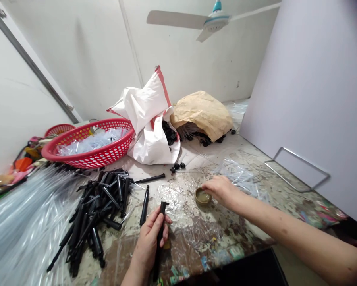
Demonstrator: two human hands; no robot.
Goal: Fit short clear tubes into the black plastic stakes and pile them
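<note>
No readable labels or writing anywhere. Bottom center, the left hand point(150, 238) has its fingers wrapped around one black plastic tube point(159, 234), held upright. Just past it, the right hand point(221, 190) has fingertips pinched together at one small round dish point(203, 196). Left of center sits a pile of matching black tubes point(97, 210), too many to count. Further back: one red perforated basket point(91, 143), one white sack point(148, 119), one brown paper bag point(202, 113).

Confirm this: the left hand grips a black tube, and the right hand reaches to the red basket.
Not quite. The head view shows the right hand at a small bowl on the table, not the red basket, which sits far left. The left hand does grip a black tube.
</note>
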